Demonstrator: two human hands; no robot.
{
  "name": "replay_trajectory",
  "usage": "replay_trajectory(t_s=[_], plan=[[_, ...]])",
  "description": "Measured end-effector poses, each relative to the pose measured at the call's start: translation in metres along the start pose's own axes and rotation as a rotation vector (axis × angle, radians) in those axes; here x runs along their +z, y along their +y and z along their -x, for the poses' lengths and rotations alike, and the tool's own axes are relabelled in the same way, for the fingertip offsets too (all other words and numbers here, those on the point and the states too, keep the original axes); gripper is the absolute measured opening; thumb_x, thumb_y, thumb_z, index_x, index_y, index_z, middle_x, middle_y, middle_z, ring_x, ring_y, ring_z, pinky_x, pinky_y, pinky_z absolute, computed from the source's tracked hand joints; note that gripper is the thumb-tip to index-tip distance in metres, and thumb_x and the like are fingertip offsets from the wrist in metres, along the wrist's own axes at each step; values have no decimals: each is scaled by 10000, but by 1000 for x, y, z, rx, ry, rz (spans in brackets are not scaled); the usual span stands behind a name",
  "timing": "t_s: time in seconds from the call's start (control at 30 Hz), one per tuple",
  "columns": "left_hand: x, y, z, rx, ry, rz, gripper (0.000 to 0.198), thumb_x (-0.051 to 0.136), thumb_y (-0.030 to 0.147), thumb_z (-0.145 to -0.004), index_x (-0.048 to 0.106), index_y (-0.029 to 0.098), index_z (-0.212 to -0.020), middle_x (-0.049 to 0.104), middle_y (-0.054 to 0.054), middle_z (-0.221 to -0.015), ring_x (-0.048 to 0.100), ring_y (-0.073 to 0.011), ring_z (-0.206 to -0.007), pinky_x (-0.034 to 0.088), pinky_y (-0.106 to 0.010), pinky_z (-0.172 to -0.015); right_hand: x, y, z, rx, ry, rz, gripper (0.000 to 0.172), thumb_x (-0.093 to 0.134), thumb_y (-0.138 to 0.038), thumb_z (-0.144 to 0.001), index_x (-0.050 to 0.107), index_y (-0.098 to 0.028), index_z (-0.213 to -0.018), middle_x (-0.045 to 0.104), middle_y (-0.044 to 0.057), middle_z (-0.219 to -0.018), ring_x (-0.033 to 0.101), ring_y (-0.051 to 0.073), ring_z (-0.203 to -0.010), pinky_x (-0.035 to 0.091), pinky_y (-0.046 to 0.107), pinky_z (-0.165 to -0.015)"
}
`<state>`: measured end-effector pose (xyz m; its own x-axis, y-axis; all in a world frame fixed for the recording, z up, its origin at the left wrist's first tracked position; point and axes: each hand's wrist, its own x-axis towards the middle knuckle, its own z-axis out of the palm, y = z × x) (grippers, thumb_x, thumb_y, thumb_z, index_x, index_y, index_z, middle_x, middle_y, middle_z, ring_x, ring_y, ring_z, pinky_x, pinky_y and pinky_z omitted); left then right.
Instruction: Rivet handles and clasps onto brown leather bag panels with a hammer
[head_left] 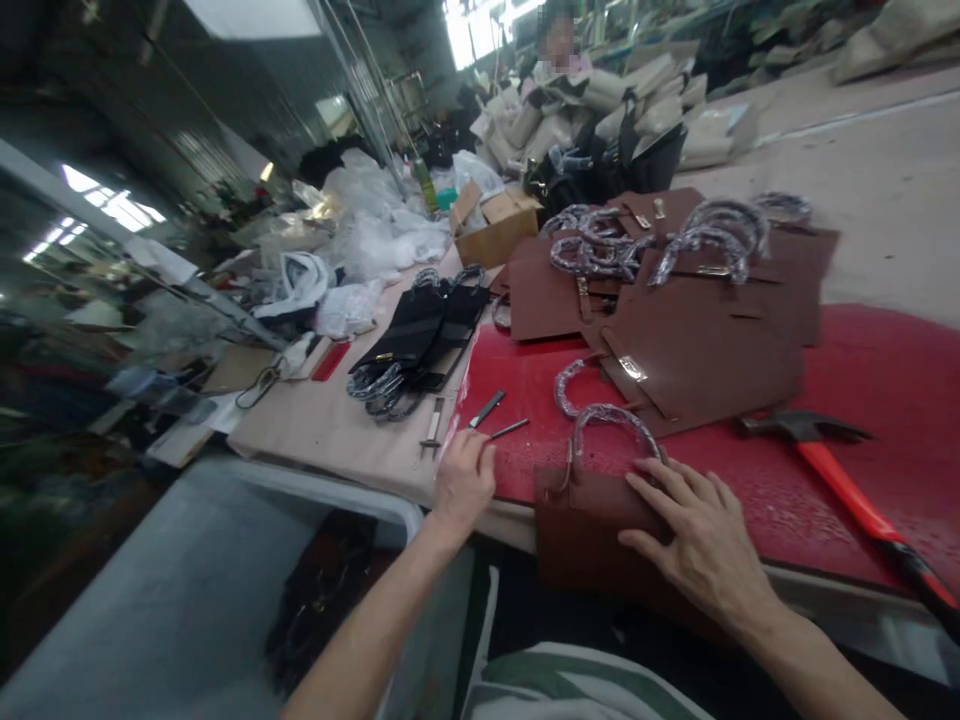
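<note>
My right hand [697, 530] lies on a brown handbag [592, 515] at the table's front edge, its fingers spread over the top. The bag's arched handle [615, 415] is wrapped in clear plastic and rests toward the back. To the left, my left hand [465, 478] has its fingers curled at the near ends of a dark two-pronged tool [489, 408]; the part under the fingers is hidden. Just left of it lies a small metal tool with a crosspiece [433, 428]. A claw hammer [832, 465] with an orange-and-black handle rests at the right.
Brown bags [712, 340] are piled on the red mat [885, 370]. Black bags [427, 330] lie left of it. Behind stand a cardboard box [499, 230] and wrapped bundles [592, 110], with a person beyond. A grey bin [217, 560] stands below at left.
</note>
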<state>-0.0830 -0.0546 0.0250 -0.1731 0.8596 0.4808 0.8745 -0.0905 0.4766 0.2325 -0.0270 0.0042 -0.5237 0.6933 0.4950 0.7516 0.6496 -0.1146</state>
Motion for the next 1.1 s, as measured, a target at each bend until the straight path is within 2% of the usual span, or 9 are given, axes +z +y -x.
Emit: replay_trajectory(t_s=[0.1, 0.2, 0.4, 0.6, 0.67, 0.77, 0.83, 0.97, 1.1], plan=[[-13, -31, -31, -219, -131, -132, 144, 573, 227, -938, 696, 153, -933, 661, -83, -940, 633, -222, -886, 523, -347, -834, -2, 0, 0, 8, -23, 12, 468, 608, -429, -870, 608, -196, -1276, 562, 101, -1377, 466, 388, -1242, 365, 606, -996], [-15, -43, -59, -299, -263, -207, 163, 627, 289, -920, 716, 154, -939, 684, -77, -931, 638, -215, -893, 495, -309, -823, -2, 0, 1, 22, -58, 12, 499, 664, -415, -844, 601, -203, -1292, 545, 82, -1403, 459, 378, -1255, 369, 601, -1011], [-5, -30, -96, -306, -551, -343, 243, 708, 403, -843, 721, 171, -912, 708, -100, -950, 653, -247, -918, 481, -303, -791, -8, -6, -2, 91, -128, -31, 593, 818, -398, -758, 619, -209, -1284, 548, 71, -1404, 447, 370, -1270, 346, 609, -1059], [1, -26, -114, -333, -716, -376, 162, 682, 276, -787, 664, 155, -681, 662, -100, -721, 641, -260, -758, 450, -301, -668, -21, -16, -7, 213, -249, -90, 664, 892, -383, -711, 616, -242, -1298, 515, 32, -1448, 407, 336, -1325, 292, 590, -1131], [-1, -29, -111, -387, -684, -221, 185, 649, 286, -782, 638, 158, -649, 624, -70, -629, 609, -232, -658, 426, -285, -600, -23, -18, -8, 235, -267, -101, 668, 896, -385, -710, 615, -242, -1299, 508, 28, -1454, 399, 331, -1331, 277, 591, -1143], [-7, -28, -96, -525, -540, 321, 231, 657, 372, -743, 630, 144, -720, 626, -36, -629, 577, -179, -573, 441, -253, -542, -25, -20, -8, 249, -267, -112, 668, 895, -390, -711, 614, -237, -1298, 506, 31, -1455, 396, 329, -1329, 263, 590, -1153], [-9, -16, -80, -543, -452, 662, 360, 726, 453, -698, 631, 122, -799, 660, -44, -702, 602, -163, -593, 491, -243, -558, -25, -21, -8, 253, -266, -119, 677, 896, -388, -708, 610, -235, -1302, 503, 32, -1456, 390, 329, -1332, 258, 588, -1156], [-5, 35, -45, -528, -381, 1100, 490, 840, 477, -684, 582, 126, -908, 699, -67, -813, 684, -189, -691, 575, -271, -626, -26, -21, -9, 253, -271, -130, 690, 893, -391, -711, 601, -231, -1315, 503, 41, -1455, 387, 329, -1332, 256, 583, -1160], [16, 84, -11, -563, -362, 1362, 557, 852, 409, -740, 521, 173, -1121, 715, -43, -820, 719, -213, -716, 616, -311, -646, -26, -21, -10, 257, -274, -138, 707, 903, -390, -697, 601, -228, -1315, 513, 46, -1444, 392, 329, -1325, 255, 578, -1160]])
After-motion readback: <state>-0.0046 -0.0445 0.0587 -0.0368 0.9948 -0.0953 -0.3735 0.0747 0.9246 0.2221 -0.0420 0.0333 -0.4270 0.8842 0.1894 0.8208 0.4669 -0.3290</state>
